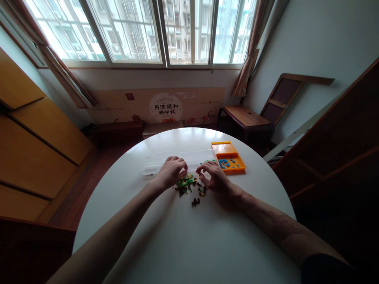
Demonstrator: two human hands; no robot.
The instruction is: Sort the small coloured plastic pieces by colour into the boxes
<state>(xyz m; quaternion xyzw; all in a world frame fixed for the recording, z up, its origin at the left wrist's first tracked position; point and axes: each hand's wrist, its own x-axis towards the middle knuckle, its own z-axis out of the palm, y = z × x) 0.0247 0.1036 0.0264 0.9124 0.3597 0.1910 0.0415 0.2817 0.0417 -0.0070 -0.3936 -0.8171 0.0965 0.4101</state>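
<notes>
The brick pile point(186, 183) on the bench point(189, 240) lies closer to the left hand point(172, 171) than the right hand point(215, 176), on the person's side of both; whether either grip is pinched together cannot be told

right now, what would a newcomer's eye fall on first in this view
Probably the orange box just beyond the right hand, with small blue pieces inside. Next, loose green and brown pieces on the white table, close to the left hand. Behind, the bright window spans much of the top.
</notes>
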